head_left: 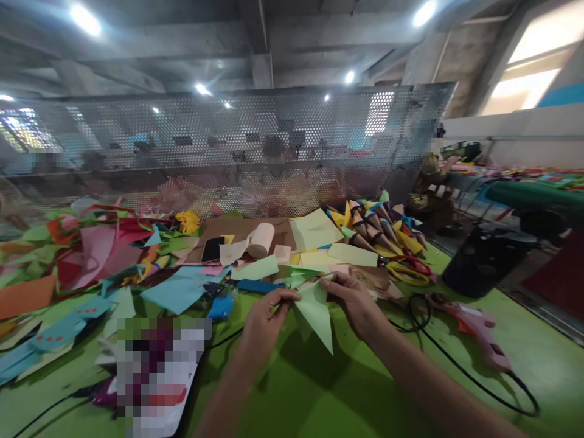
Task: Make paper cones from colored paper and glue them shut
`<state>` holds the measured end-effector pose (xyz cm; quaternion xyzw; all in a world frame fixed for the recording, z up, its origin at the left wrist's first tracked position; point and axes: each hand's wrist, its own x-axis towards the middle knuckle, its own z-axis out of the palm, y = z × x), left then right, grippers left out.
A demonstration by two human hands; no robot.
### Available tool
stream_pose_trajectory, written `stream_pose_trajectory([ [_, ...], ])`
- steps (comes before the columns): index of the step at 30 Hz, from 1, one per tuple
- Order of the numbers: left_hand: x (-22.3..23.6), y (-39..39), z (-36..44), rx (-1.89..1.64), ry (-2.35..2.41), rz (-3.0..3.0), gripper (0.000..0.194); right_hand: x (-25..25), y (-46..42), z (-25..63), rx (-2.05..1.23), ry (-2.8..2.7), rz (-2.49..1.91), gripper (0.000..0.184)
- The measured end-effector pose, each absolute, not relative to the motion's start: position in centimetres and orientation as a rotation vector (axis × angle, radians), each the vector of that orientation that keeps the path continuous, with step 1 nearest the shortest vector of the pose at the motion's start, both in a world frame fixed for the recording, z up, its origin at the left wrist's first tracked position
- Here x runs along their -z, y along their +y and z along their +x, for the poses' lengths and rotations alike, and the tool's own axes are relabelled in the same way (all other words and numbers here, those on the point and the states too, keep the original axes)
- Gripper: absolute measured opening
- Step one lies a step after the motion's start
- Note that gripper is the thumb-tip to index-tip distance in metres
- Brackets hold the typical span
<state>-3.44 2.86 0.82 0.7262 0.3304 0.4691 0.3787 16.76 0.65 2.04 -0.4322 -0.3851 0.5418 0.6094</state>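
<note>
Between my two hands hangs a folded piece of pale green paper [318, 313], its pointed end hanging down over the green table [274, 401]. My left hand [269, 316] pinches its left upper edge between thumb and fingers. On the other side, my right hand [351, 301] pinches the upper right edge. Just behind the hands lie a blue strip [260, 286] and more light green paper [255, 267]. How many layers the held paper has I cannot tell.
Coloured paper scraps [100, 249] heap up at the left. A paper roll [261, 239], a phone [213, 249] and several paper cones [376, 228] stand farther back. Scissors [410, 269], a pink glue gun [483, 337] with its cord and a black bin [483, 261] are at right.
</note>
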Motion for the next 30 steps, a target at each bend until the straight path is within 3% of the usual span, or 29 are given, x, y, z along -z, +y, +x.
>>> stream_pose_trajectory([
  [30, -1.13, 2.95, -3.41, -1.096, 0.885, 1.639, 0.017, -2.66, 0.7, 16.97, -1.018, -0.962, -1.044, 0.033],
])
